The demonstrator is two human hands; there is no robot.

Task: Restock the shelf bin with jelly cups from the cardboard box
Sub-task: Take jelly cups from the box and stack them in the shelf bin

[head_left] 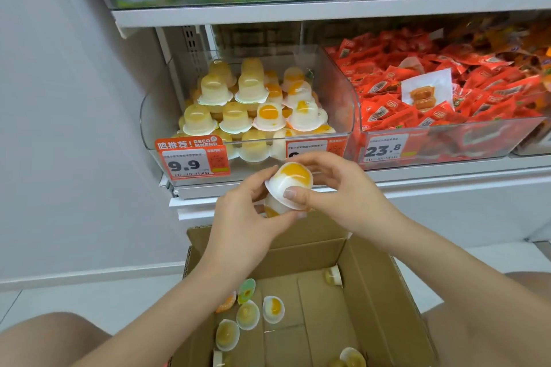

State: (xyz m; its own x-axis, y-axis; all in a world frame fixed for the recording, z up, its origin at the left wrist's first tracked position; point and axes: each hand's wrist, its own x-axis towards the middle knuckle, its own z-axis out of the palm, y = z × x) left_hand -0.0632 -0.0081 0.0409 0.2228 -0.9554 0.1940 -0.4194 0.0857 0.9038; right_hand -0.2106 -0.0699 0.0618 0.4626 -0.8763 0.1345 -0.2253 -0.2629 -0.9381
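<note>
Both hands are meeting above the open brown cardboard box (313, 250) — the right hand (343, 191) is pinching a white-and-orange plastic jelly cup (290, 180). The left hand (241, 211) is cupping a second white cup (275, 207) beneath it. Behind them the clear plastic shelf bin (337, 83) is holding stacked cups — red snack packets (432, 80) are filling its right-hand neighbour.

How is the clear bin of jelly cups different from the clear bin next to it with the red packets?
The clear plastic jelly-cup bin holds pale and orange-centred domed cups stacked upside down in tiers; the wider clear plastic bin of red foil packets holds a loose heap. The jelly-cup bin's tag reads 9.9, the packet bin's 23.8. Both sit on the same white shelf.
</note>
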